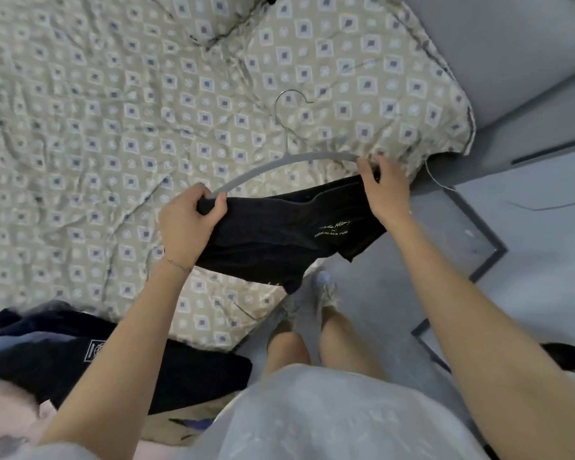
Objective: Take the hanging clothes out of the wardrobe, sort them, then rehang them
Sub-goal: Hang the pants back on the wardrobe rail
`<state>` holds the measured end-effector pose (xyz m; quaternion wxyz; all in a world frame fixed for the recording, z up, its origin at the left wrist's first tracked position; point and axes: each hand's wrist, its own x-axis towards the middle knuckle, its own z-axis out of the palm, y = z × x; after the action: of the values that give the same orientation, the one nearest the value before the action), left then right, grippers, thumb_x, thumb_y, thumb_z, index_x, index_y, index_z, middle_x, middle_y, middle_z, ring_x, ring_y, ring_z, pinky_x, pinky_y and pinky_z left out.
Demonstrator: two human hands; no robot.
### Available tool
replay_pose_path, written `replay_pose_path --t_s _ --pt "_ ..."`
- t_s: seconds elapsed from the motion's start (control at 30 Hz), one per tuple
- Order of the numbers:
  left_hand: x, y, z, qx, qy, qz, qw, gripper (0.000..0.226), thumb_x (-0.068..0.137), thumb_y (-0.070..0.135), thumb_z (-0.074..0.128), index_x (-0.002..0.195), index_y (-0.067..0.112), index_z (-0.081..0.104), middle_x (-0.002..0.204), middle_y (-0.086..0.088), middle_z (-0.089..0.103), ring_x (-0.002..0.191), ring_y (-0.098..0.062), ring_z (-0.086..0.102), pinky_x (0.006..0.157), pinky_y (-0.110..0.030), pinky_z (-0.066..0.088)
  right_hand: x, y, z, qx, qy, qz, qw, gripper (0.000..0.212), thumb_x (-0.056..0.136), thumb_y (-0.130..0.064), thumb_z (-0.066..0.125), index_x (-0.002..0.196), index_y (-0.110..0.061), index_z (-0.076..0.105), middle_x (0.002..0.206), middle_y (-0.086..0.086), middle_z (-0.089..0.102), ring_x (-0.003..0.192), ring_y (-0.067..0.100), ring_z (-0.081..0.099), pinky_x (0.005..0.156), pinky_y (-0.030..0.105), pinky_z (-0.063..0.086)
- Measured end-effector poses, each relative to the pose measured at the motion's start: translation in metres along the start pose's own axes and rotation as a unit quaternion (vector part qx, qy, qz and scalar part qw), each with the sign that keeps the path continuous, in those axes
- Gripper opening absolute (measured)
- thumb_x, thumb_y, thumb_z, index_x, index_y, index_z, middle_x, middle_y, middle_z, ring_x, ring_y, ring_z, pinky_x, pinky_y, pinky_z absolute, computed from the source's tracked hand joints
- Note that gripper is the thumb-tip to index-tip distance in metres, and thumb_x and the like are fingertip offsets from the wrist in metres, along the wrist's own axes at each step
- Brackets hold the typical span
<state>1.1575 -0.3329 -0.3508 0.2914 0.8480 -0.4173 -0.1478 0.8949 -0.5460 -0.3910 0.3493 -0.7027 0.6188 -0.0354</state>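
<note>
- Both hands are closed on one load: the left hand (188, 224) is curled round one end of a grey hanger (246, 177) and the cloth bunched there, while the right hand (387, 187) pinches the other end together with the fabric's edge.
- A bed (113, 127) with a patterned cover is being used as the sorting surface.
- A pile of dark clothes (63, 350) is laid on the bed's near corner, so the emptying of the wardrobe is judged largely done; no wardrobe is in view.
- A black shirt (279, 240) with pale lettering is held over the bed's edge, draped below the hanger.
- Whether the shirt is being put on the hanger or taken off cannot be told; rehanging is judged still to come.
</note>
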Motion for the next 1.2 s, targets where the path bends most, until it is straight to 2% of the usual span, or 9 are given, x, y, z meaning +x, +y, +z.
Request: replay_pose_path --t_s 0.13,0.33,0.47,0.6,0.7,0.83,0.97,1.07,1.2 --pt "-0.005 0.004 0.004 0.007 -0.014 0.029 0.999 0.043 0.091 0.050 0.049 0.066 0.015 0.044 0.051 0.010 0.031 0.047 -0.008 0.033 0.047 -0.019 0.021 -0.024 0.019 -0.002 0.015 0.024 0.002 1.000 0.056 0.098 -0.053 0.048 0.133 -0.010 0.051 0.135 0.010 0.052 0.126 0.027 0.045 0.097 0.026 0.030" --pt "-0.001 0.009 -0.004 -0.044 -0.011 0.053 0.998 0.040 0.091 0.048 0.052 0.067 0.016 0.044 0.052 0.010 0.035 0.051 0.000 0.042 0.048 -0.018 0.028 -0.039 0.041 -0.020 0.081 0.071 0.048 0.993 0.047 0.098 -0.035 0.053 0.135 -0.007 0.051 0.138 0.011 0.051 0.130 0.028 0.044 0.108 0.034 0.035" --pt "0.003 0.025 -0.004 -0.039 -0.018 0.065 0.997 0.044 0.089 0.049 0.052 0.067 0.012 0.046 0.053 -0.003 0.040 0.050 -0.013 0.038 0.050 -0.032 0.030 -0.054 0.050 -0.037 0.150 0.110 0.094 0.978 0.040 0.093 -0.011 0.057 0.134 -0.010 0.055 0.135 0.007 0.057 0.125 0.020 0.052 0.108 0.033 0.041" --pt "0.001 0.045 0.001 -0.020 -0.014 0.110 0.994 0.042 0.090 0.046 0.052 0.066 0.013 0.046 0.053 -0.002 0.041 0.051 -0.020 0.039 0.049 -0.031 0.029 -0.074 0.067 -0.054 0.160 0.165 0.105 0.968 0.042 0.087 0.010 0.047 0.122 -0.005 0.064 0.123 0.010 0.065 0.116 0.021 0.059 0.095 0.016 0.041" --pt "-0.002 0.064 0.011 0.006 -0.025 0.174 0.984 0.041 0.093 0.043 0.053 0.066 0.012 0.046 0.055 -0.003 0.042 0.052 -0.020 0.040 0.048 -0.024 0.025 -0.095 0.089 -0.072 0.176 0.205 0.130 0.954 0.040 0.088 0.012 0.047 0.121 -0.002 0.064 0.119 0.011 0.066 0.114 0.020 0.061 0.089 0.013 0.040" --pt "-0.014 0.103 0.031 0.034 -0.064 0.268 0.961 0.038 0.097 0.041 0.049 0.069 0.014 0.045 0.060 0.003 0.041 0.056 -0.018 0.042 0.051 -0.028 0.028 -0.132 0.133 -0.102 0.170 0.250 0.170 0.938 0.038 0.089 0.010 0.046 0.119 -0.004 0.066 0.116 0.013 0.069 0.111 0.022 0.064 0.094 0.024 0.047" --pt "-0.043 0.149 0.054 0.047 -0.088 0.344 0.934 0.037 0.098 0.038 0.047 0.069 0.018 0.038 0.058 0.004 0.037 0.053 -0.017 0.038 0.046 -0.025 0.020 -0.184 0.180 -0.134 0.121 0.280 0.191 0.933 0.041 0.087 0.012 0.044 0.117 -0.003 0.067 0.115 0.014 0.070 0.110 0.024 0.064 0.093 0.021 0.043" --pt "-0.076 0.184 0.075 0.041 -0.112 0.409 0.905 0.038 0.098 0.036 0.047 0.067 0.017 0.038 0.057 0.003 0.035 0.051 -0.017 0.037 0.044 -0.029 0.026 -0.228 0.214 -0.152 0.107 0.299 0.193 0.928 0.042 0.086 0.011 0.042 0.116 -0.004 0.067 0.114 0.014 0.070 0.109 0.024 0.065 0.098 0.025 0.046" --pt "-0.131 0.228 0.105 0.031 -0.142 0.469 0.871 0.037 0.098 0.035 0.047 0.067 0.017 0.038 0.059 0.003 0.034 0.054 -0.017 0.037 0.046 -0.030 0.027 -0.291 0.252 -0.165 0.141 0.338 0.210 0.907 0.038 0.088 0.011 0.044 0.114 -0.004 0.068 0.111 0.012 0.071 0.105 0.020 0.066 0.087 0.001 0.038"
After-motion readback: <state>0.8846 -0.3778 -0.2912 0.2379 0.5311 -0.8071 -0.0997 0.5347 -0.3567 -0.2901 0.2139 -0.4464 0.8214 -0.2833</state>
